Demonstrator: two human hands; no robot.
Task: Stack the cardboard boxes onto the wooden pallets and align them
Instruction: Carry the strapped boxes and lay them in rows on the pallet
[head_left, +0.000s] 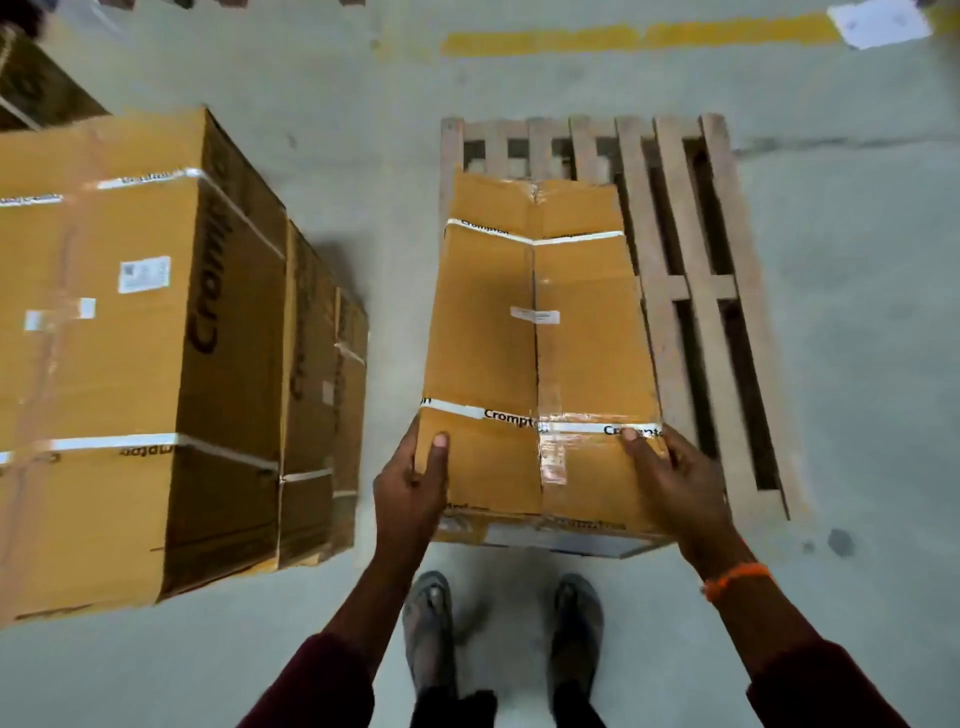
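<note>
Looking down: my left hand (410, 488) clamps the near left corner of the cardboard box (535, 338), thumb on top, fingers curled round the side. My right hand (675, 483) grips the near right corner likewise. The box covers the left half of the wooden pallet (691, 291), its near end overhanging. Stacked boxes (130, 364) stand apart, left.

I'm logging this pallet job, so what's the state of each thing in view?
wooden pallet: flat on the floor, right slats bare.
held box: taped shut, over the pallet's left side.
left hand: grips the box's near left corner.
right hand: grips its near right corner.
box stack at left: taped shut.
</note>
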